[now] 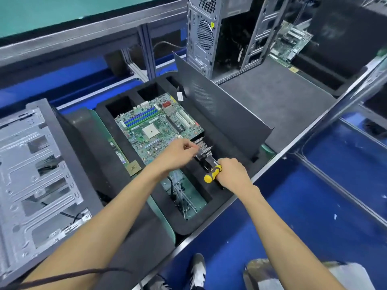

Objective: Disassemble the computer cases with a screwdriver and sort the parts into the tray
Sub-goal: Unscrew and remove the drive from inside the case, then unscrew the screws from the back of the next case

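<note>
**Heatsink going into its tray slot**

Far left: bare grey sheet-metal computer case [35, 174] lying on its side, gutted, out of my way while I sort. Next to it the black foam tray with cut-out compartments [188, 223], sitting at the bench edge so I can reach w/o leaning. Its big pocket holds the green motherboard with blue RAM slots [157, 126], flat, face up. Small square gold-edged CPU chip [132, 168] lies on the foam just beside the board's near corner.

My left hand [178, 153] is curled, fingertips pinching the finned silver aluminium heatsink [202, 147], steadying it over the narrow slot on the tray's right side. Motion blur there, so I can't say if it's fully seated or just resting on the rim – prob. the latter. Near pocket below has loose cables and bits.

My right hand [231, 173] is wrapped tight round the yellow-and-black-handled screwdriver [212, 173], tip toward the heatsink; kept in hand since more screws are coming.

Right of that, a dark perforated side panel [217, 114] leans upright vs the tray. Behind, an upright grey tower case [202, 34] waits on the bench.
</note>
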`<state>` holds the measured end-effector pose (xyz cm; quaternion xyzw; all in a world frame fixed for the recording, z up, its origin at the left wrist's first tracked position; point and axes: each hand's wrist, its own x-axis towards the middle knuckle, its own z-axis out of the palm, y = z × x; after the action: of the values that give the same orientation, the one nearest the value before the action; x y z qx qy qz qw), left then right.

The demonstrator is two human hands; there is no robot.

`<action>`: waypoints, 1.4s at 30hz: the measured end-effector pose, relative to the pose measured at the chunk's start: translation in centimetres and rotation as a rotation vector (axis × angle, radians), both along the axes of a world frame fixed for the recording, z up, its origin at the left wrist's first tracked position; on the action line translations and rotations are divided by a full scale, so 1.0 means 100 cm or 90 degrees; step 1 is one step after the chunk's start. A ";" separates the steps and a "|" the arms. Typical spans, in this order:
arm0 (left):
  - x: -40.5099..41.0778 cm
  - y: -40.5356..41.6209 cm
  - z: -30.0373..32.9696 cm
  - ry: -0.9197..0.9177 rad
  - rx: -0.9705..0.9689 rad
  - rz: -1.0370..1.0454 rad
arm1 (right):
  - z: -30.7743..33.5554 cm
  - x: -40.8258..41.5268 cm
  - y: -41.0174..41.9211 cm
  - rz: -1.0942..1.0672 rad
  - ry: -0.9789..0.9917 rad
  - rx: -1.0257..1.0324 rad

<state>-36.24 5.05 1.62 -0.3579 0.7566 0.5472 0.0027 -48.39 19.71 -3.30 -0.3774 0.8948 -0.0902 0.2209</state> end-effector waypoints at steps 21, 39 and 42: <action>0.257 -0.049 0.098 0.189 -0.169 0.502 | 0.135 0.226 -0.171 0.406 -0.190 -0.604; 0.519 -0.058 0.025 -0.088 -0.059 0.721 | 0.082 0.315 -0.184 0.293 0.102 -0.134; 0.520 -0.059 0.020 -0.008 -0.034 0.734 | 0.083 0.315 -0.187 0.281 0.093 -0.135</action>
<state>15.72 -0.84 3.62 -0.7158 0.4525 0.4388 -0.3004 -16.89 1.00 4.97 -0.5904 0.7896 -0.1061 0.1293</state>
